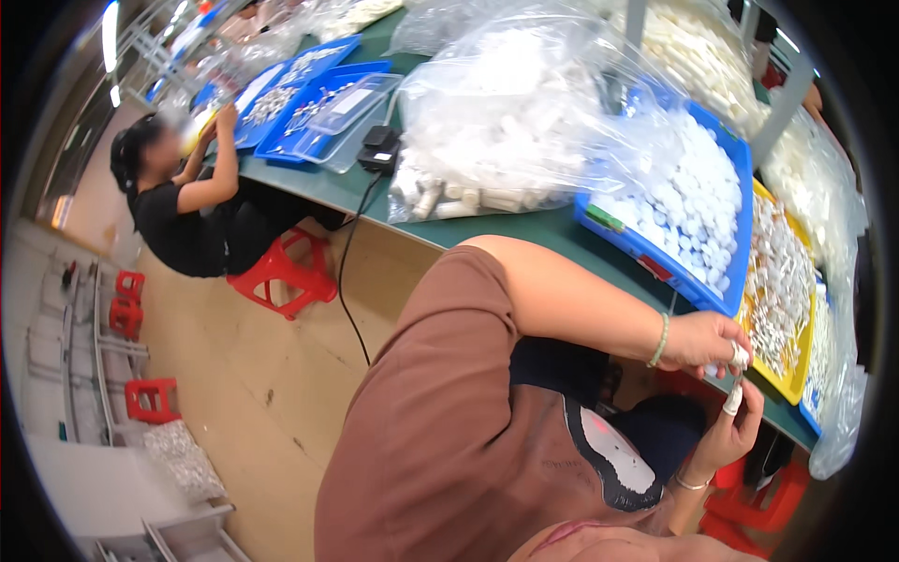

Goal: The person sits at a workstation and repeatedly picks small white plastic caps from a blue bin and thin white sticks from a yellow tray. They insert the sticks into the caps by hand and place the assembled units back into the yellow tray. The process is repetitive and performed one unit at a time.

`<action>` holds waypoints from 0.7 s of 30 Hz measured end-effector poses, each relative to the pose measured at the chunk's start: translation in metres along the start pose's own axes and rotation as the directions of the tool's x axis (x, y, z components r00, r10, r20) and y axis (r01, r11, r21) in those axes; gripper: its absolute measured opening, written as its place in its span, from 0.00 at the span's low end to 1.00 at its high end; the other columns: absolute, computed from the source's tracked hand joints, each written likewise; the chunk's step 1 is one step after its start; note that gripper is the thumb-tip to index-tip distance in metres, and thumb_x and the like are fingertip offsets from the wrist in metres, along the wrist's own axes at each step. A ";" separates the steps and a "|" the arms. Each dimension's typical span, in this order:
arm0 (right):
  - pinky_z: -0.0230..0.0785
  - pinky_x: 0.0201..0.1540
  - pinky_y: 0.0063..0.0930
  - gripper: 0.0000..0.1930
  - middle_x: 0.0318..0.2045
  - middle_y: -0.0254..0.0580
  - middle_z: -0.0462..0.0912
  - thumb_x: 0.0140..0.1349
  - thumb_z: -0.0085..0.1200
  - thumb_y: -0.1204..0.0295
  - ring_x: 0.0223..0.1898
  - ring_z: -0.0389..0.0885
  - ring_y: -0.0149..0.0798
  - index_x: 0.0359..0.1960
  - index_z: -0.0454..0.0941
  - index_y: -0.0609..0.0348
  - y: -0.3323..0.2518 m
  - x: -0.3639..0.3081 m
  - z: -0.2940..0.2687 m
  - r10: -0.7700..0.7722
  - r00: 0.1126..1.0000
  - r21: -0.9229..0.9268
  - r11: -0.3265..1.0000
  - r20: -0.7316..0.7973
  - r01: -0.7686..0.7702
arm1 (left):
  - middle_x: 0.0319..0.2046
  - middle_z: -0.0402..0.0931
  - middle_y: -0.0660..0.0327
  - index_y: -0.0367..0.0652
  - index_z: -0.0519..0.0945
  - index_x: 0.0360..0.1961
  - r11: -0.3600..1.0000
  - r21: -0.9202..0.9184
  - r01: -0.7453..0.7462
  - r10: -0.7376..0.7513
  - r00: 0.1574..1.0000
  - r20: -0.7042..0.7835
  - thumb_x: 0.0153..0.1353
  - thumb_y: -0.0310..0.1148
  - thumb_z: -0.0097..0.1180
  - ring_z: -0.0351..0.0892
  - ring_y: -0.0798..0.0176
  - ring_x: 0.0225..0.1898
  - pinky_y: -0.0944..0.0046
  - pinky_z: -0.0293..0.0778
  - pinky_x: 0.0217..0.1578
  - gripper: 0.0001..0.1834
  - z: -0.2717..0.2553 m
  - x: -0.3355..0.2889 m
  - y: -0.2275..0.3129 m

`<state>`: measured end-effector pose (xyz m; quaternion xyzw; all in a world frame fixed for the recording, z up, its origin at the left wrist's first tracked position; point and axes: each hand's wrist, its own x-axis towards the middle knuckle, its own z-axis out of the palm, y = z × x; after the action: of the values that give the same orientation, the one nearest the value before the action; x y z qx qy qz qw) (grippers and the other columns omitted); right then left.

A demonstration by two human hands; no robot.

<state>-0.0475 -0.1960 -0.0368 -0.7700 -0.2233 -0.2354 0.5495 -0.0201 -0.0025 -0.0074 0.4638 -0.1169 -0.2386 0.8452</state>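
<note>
My left hand (704,341), with a green beaded bracelet at the wrist, is held near the table edge beside the blue bin (599,228). Its fingers are pinched together. Just below it, my right hand (729,433), wearing a light bangle, has thumb and fingers closed too. White wraps or small white pieces show at the fingertips of both hands. Between the two sets of fingertips sits something small that I cannot make out. Round white plastic pieces (688,201) fill the blue bin.
A yellow tray (797,375) holds small white and orange-brown parts. A big clear bag (506,122) of white cylinders lies on the green table (426,230), near a black adapter (378,150) with a hanging cord. Another person (201,201) sits at left on a red stool (281,273).
</note>
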 end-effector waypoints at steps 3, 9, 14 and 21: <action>0.68 0.50 0.24 0.11 0.42 0.41 0.76 0.62 0.47 0.84 0.43 0.75 0.33 0.46 0.71 0.68 -0.003 -0.002 0.002 0.130 0.991 0.108 0.985 0.023 -0.131 | 0.28 0.77 0.67 0.46 0.77 0.37 0.999 0.037 0.013 -0.013 1.000 0.018 0.59 0.34 0.56 0.71 0.77 0.25 0.76 0.65 0.19 0.07 0.004 0.003 -0.005; 0.67 0.37 0.16 0.08 0.37 0.39 0.78 0.66 0.45 0.79 0.36 0.76 0.25 0.46 0.70 0.66 -0.015 0.008 -0.001 0.276 0.930 0.146 0.937 0.244 -0.316 | 0.26 0.76 0.66 0.44 0.79 0.36 0.984 0.175 -0.009 0.005 1.000 0.027 0.56 0.32 0.56 0.72 0.75 0.24 0.74 0.65 0.20 0.07 0.002 -0.001 -0.003; 0.64 0.34 0.14 0.05 0.33 0.36 0.77 0.67 0.45 0.78 0.32 0.73 0.23 0.43 0.69 0.63 -0.004 0.011 -0.010 0.254 0.925 0.219 0.922 0.283 -0.320 | 0.27 0.76 0.66 0.43 0.78 0.46 0.987 0.158 0.036 -0.049 0.996 0.080 0.54 0.28 0.56 0.71 0.76 0.25 0.75 0.64 0.21 0.17 0.003 -0.008 0.006; 0.60 0.35 0.13 0.11 0.34 0.34 0.72 0.70 0.37 0.72 0.31 0.67 0.21 0.50 0.66 0.60 -0.002 0.015 0.000 0.359 0.927 0.371 0.851 0.103 -0.371 | 0.33 0.77 0.66 0.44 0.72 0.47 0.987 -0.073 0.145 -0.137 0.985 0.109 0.63 0.31 0.50 0.69 0.78 0.25 0.80 0.59 0.19 0.12 -0.001 0.003 -0.005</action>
<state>-0.0366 -0.1946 -0.0259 -0.6790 -0.1229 -0.0668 0.7206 -0.0185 -0.0056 -0.0125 0.4233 -0.1176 -0.3260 0.8370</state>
